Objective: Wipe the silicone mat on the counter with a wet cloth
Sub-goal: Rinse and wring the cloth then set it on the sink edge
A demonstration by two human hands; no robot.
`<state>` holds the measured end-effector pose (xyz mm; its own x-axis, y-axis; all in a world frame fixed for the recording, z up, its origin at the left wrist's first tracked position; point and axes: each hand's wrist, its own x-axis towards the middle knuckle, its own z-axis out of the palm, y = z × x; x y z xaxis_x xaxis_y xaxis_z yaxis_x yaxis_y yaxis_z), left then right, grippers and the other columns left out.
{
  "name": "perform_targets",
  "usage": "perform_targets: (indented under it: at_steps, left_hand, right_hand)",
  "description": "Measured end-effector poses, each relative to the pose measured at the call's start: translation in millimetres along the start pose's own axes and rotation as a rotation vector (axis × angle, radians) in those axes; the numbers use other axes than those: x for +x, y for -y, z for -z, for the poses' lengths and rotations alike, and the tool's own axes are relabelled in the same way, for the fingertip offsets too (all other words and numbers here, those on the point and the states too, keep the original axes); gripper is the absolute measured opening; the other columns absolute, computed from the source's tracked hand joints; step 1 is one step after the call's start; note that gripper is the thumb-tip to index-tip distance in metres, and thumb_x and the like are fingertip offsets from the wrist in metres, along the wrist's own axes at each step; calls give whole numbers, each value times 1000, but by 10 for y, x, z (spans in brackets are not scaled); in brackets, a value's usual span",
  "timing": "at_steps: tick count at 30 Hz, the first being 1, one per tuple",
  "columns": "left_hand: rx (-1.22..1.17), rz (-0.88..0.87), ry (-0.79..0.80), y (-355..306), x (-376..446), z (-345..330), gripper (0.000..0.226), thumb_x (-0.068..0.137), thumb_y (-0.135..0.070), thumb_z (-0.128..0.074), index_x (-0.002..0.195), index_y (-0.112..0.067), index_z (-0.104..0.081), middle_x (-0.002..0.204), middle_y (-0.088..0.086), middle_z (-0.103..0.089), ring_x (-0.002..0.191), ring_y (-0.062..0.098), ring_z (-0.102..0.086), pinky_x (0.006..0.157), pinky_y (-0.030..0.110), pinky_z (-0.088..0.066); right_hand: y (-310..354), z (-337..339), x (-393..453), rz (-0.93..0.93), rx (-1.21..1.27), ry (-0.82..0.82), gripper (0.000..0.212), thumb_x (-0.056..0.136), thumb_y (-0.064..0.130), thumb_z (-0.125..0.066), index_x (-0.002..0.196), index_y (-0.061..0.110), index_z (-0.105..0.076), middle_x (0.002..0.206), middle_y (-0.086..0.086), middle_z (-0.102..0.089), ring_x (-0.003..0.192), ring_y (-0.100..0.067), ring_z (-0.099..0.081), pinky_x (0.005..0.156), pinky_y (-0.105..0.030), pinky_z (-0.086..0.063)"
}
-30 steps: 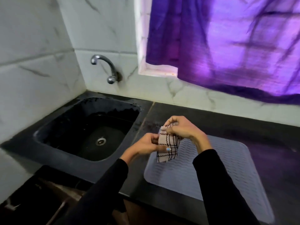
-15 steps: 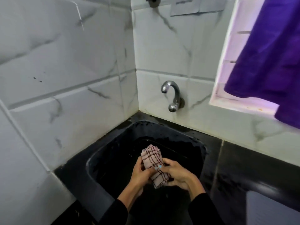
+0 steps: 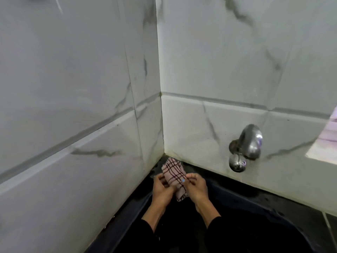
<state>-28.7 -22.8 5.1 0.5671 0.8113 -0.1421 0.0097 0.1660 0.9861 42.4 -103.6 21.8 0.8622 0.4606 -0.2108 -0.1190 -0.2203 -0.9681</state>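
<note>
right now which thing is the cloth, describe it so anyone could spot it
Find the black sink under the marble-tiled wall corner. Above its basin, the left hand and right hand grip a bunched cloth, the only checked thing here: pale pink with dark lines.

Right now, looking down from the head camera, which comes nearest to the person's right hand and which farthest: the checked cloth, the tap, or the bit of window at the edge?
1. Checked cloth: gripped by the right hand, over the sink.
2. Tap: on the wall, up and to the right.
3. Window edge: far right of the picture.
</note>
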Motion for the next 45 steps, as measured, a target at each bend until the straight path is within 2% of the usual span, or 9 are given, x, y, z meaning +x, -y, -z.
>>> perform_targets:
  at_steps: [2,4,6,9,12,16,25,38,45]
  left_hand:
    - [89,-114,19,68,326,-34,61,69,10,-67,118,-12,-38,103,3,-58,87,11,-61,66,12,-51]
    - [307,-238,49,167,605,-22,64,71,-4,-65,128,-9,-37,120,10,-52,107,20,-57,89,21,-47]
    - [650,-318,114,269,796,-1,60,81,-22,-54,135,-4,-36,140,21,-34,132,31,-34,110,29,-28]
    - [1062,-368,171,325,897,11,75,78,-48,-16,143,-12,-25,155,16,-5,144,30,-1,117,38,-2]
    - [1228,-409,242,318,921,7,84,73,-50,2,147,-11,-12,157,9,-5,145,19,-2,116,35,3]
    - [1425,-387,242,236,933,1,62,96,-31,-32,147,-10,-3,157,8,-3,145,19,-2,117,39,3]
    - [1272,-371,90,117,-317,-346,57,96,-24,-32,147,-9,-10,156,8,-14,145,19,-7,117,41,2]
    - [1081,-394,440,461,-3343,-1781,58,98,-25,-31,147,-5,-8,157,8,-9,145,21,-2,117,40,0]
    - [1042,-365,486,879,-4540,-2385,55,94,-26,-42,141,-1,-28,149,16,-29,137,29,-29,111,40,-24]
  right_hand:
    - [30,-142,310,50,-38,-32,14,82,3,-66,88,15,-61,95,-9,-69,79,-13,-61,80,-26,-50]
    - [24,-255,516,97,-144,-28,23,83,1,-61,103,11,-64,101,-7,-67,88,-13,-60,85,-21,-47]
    - [-43,-360,646,185,-333,7,37,83,-2,-56,118,8,-63,111,-8,-61,98,-13,-57,87,-9,-37]
    - [-214,-455,768,265,-503,25,38,89,-2,-47,126,2,-55,123,-18,-46,103,-13,-51,81,1,-28]
    - [-261,-495,867,238,-559,49,38,90,5,-46,128,2,-53,125,-18,-47,114,-29,-50,87,-13,-33]
    - [-138,-441,826,229,-697,149,47,89,12,-51,135,13,-48,132,-15,-45,123,-30,-44,106,-31,-37]
    - [-172,744,-381,279,-704,22,43,89,20,-59,132,17,-51,144,-6,-38,133,-20,-38,111,-26,-28]
    - [-1146,3368,-2495,24,-783,-495,44,91,22,-54,133,14,-47,146,-9,-38,134,-27,-35,109,-36,-30]
    - [-1577,4756,-3440,-136,-795,-596,49,88,25,-55,134,12,-46,140,-12,-42,128,-31,-40,106,-40,-35]
